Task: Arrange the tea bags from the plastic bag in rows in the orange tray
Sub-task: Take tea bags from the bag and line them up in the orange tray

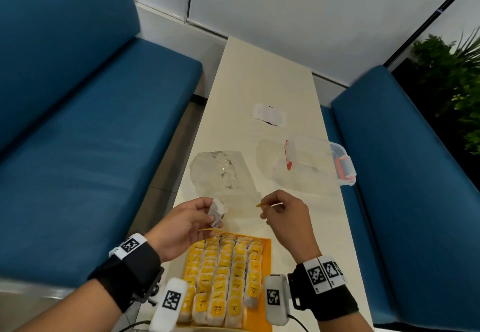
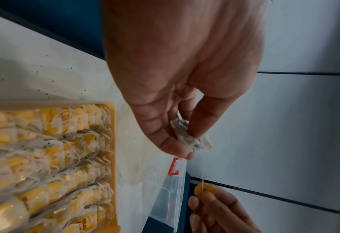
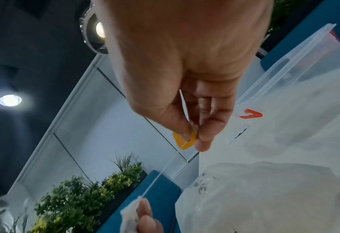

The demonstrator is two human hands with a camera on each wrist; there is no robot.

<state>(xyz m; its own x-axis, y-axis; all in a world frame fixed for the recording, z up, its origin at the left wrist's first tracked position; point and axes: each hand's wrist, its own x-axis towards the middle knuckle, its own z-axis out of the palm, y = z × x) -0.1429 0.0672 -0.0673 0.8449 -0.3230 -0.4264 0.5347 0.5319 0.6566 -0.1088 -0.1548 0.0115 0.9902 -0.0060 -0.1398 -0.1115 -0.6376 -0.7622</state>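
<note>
My left hand point(image 1: 193, 217) point(image 2: 181, 141) pinches a crumpled white tea bag point(image 1: 217, 210) point(image 2: 187, 137) above the far edge of the orange tray point(image 1: 266, 251) point(image 2: 113, 141). My right hand point(image 1: 279, 208) point(image 3: 193, 135) pinches that bag's yellow tag point(image 1: 259, 204) point(image 3: 185, 141) point(image 2: 205, 190); a thin string point(image 3: 157, 178) runs taut between the two. The tray holds rows of tea bags point(image 1: 226, 274) with yellow tags. The clear plastic bag point(image 1: 218, 173) lies crumpled on the table just beyond my hands.
A clear lidded plastic box point(image 1: 319, 162) with red clips sits at the table's right edge. A white label point(image 1: 268, 113) lies farther back on the narrow cream table point(image 1: 259, 71). Blue benches point(image 1: 91, 136) flank both sides; plants point(image 1: 452, 77) stand at the right.
</note>
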